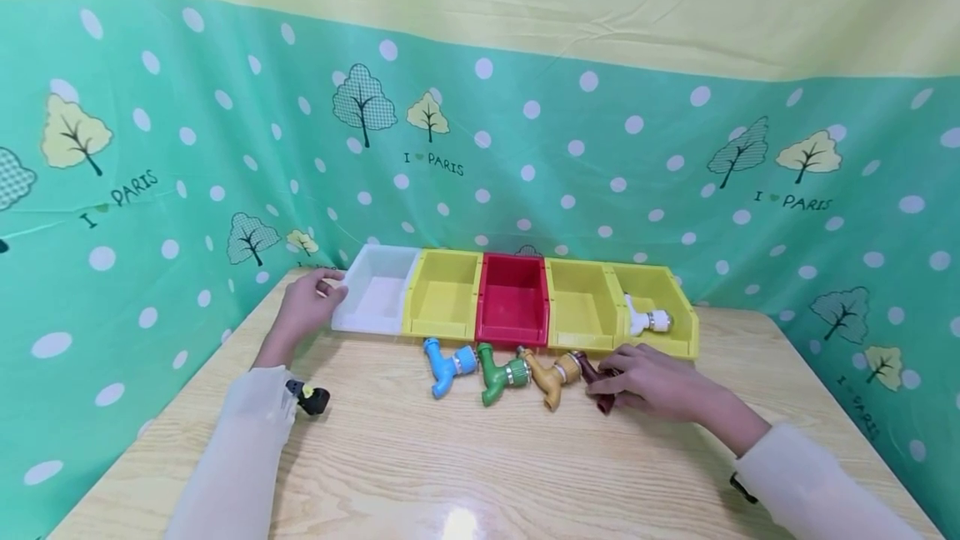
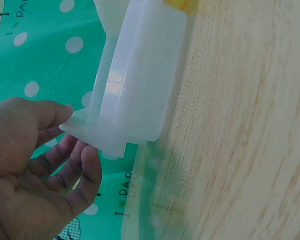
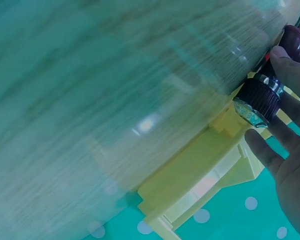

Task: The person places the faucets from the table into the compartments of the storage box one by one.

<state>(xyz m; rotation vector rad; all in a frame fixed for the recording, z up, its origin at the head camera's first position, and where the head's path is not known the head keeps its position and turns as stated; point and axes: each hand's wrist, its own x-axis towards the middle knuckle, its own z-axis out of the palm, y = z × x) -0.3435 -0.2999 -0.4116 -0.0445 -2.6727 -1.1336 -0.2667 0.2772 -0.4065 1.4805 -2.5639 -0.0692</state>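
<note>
My left hand pinches the outer side edge of a white plastic bin at the left end of the row. In the left wrist view, that bin's corner lies between the fingers. My right hand holds a dark maroon tap at the table, in front of the right-hand bins. Its ribbed dark cap shows in the right wrist view, with the thumb on the body. To its left lie an ochre tap, a green tap and a blue tap.
Along the back, two yellow bins flank a red bin. The rightmost yellow bin contains a white tap. A printed curtain hangs behind the wooden table.
</note>
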